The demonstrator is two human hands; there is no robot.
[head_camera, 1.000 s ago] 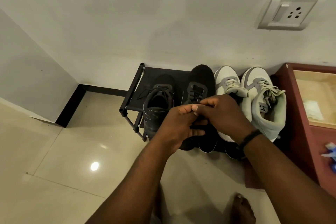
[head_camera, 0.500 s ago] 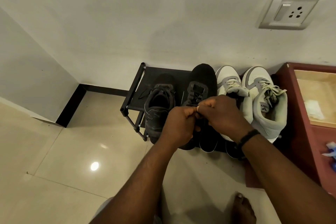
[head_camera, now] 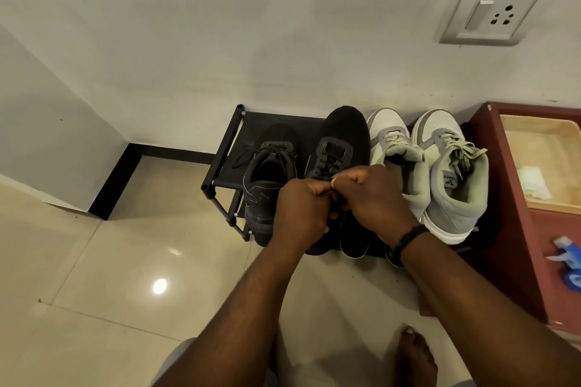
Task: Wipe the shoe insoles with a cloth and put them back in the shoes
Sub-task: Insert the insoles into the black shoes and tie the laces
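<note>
A black shoe (head_camera: 345,132) stands on a low black rack (head_camera: 229,148), toe to the wall. My left hand (head_camera: 301,214) and my right hand (head_camera: 374,195) meet over its lace area. Both have curled fingers and pinch at its laces; the grip itself is hidden by the knuckles. Its partner, another black shoe (head_camera: 267,173), stands just left with its opening showing. Two white-and-grey sneakers (head_camera: 452,185) stand to the right. No insole is clearly visible. A white cloth (head_camera: 534,185) lies in a wooden tray (head_camera: 540,135).
The tray rests on a maroon cabinet (head_camera: 509,198) at the right, with a blue-and-white item (head_camera: 569,258) on its near part. Dark pale-edged shapes (head_camera: 355,245) poke out under the rack. My bare foot (head_camera: 415,358) is on the tiled floor. A wall socket (head_camera: 490,14) is above.
Both hands stay together on the black shoe's laces; they have shifted slightly and the fingertips now pinch closer together.
</note>
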